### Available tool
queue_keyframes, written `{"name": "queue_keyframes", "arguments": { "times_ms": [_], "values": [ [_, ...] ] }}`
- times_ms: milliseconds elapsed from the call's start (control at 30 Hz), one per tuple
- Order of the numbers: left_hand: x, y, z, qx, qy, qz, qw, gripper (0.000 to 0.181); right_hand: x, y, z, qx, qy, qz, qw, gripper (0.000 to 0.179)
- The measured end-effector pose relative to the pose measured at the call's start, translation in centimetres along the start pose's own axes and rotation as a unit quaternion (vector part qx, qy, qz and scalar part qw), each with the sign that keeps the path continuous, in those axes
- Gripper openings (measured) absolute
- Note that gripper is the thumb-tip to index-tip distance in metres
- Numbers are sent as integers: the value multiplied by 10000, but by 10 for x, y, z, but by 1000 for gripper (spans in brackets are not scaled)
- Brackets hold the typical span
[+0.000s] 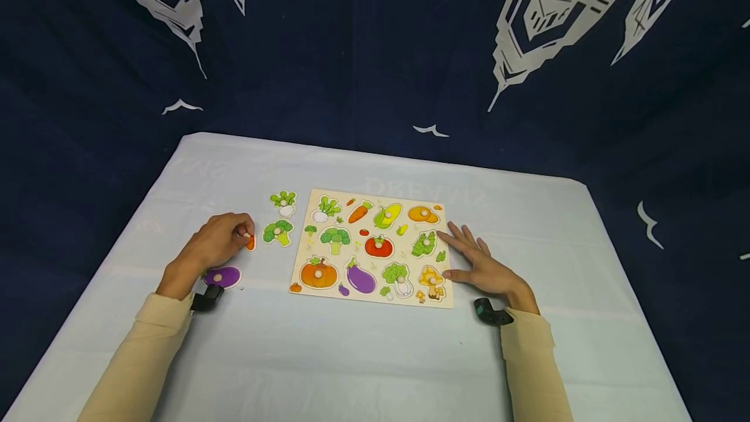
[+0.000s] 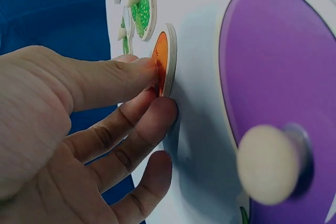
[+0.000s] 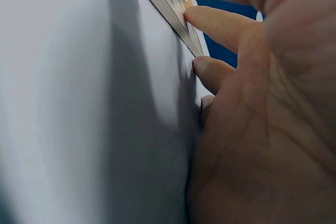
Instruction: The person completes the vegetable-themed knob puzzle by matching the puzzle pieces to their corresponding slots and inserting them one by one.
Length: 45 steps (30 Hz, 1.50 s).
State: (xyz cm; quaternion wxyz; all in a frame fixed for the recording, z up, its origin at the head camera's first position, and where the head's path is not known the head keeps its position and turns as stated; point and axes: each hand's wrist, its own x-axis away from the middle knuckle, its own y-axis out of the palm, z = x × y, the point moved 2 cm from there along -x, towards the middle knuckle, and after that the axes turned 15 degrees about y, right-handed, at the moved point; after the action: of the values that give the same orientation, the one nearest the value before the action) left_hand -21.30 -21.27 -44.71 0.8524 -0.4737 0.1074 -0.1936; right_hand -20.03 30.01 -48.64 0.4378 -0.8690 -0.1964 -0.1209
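Between thumb and fingers, my left hand pinches an orange carrot puzzle piece, which is tipped up on edge at the white table. A purple eggplant piece with a round knob lies by the left wrist. Broccoli and turnip pieces lie between that hand and the wooden vegetable puzzle board. My right hand spreads its fingers at the board's right edge, thumb and index fingertip on the rim. Knobbed pieces such as the pumpkin and tomato sit in the board.
A white cloth covers the table. Behind it hangs a dark blue curtain with white building and bird prints. Each wrist wears a black camera, one of them the right wrist camera.
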Motion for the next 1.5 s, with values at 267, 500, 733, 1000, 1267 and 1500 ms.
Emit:
{"name": "queue_keyframes", "arguments": {
  "times_ms": [267,500,733,1000,1267,1500],
  "values": [
    [-2,-5,3,-71,156,112,9998,14,3,-1,1,-51,-40,43,10000,86],
    [-5,-10,9,-113,217,238,9994,14,3,-1,2,-74,-7,11,10000,86],
    [-13,-9,22,-45,284,257,9993,13,4,-1,0,-71,23,-28,10000,86],
    [-26,-8,38,-27,390,252,9989,13,2,-1,1,-62,9,-27,10000,86],
    [-42,-2,56,-145,709,186,9972,12,2,0,-1,-64,-12,14,10000,85],
    [-56,7,73,-254,1003,-55,9946,10,4,0,-1,-25,26,36,10000,85]
  ]
}}
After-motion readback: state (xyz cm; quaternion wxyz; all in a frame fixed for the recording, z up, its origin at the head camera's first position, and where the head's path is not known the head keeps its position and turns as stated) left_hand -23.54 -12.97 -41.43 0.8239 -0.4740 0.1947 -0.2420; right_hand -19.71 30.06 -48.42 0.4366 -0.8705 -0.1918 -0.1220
